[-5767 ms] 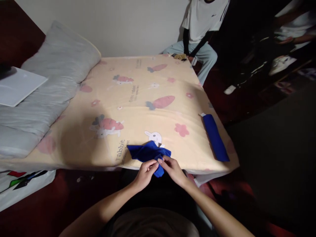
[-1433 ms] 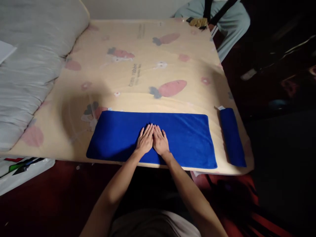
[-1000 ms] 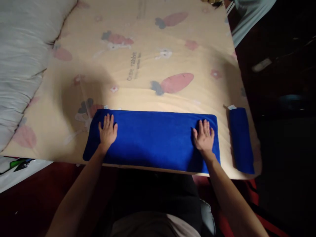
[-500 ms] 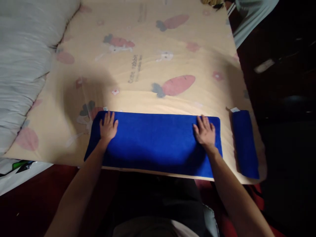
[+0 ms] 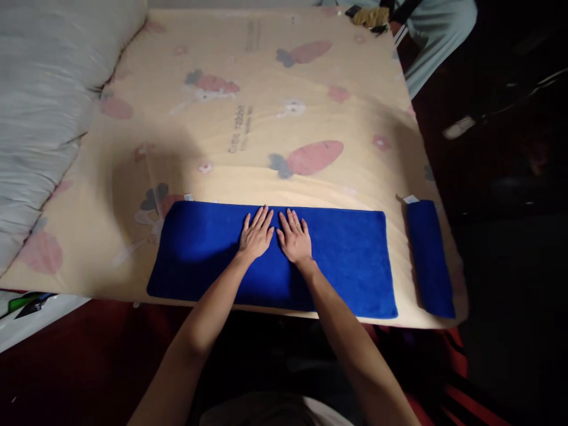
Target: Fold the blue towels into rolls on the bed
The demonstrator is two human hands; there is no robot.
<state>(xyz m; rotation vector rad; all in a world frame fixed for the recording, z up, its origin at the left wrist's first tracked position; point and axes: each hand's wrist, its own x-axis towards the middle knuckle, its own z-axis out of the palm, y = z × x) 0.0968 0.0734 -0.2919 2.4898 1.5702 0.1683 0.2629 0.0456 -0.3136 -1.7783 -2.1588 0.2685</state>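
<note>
A blue cloth (image 5: 350,254) lies spread flat as a long rectangle along the near edge of the patterned sheet (image 5: 239,183). Near the middle of the cloth my left hand (image 5: 256,232) rests palm down with its fingers slightly spread. Just to its right, a small gap apart, my right hand (image 5: 294,236) also lies flat on the cloth, fingers extended. Neither hand grips anything. To the right of the cloth is a narrow folded or rolled blue cloth (image 5: 430,257) with a white tag at its top end.
Grey bedding (image 5: 53,100) is heaped along the left side. A person in light trousers (image 5: 437,35) is at the far right corner, near a tan, tassel-like bundle (image 5: 370,18). At the lower left, a white surface (image 5: 53,316) holds a green item.
Both hands have moved inward from the two ends of the blue cloth to its middle, staying flat. The camera view has shifted slightly.
</note>
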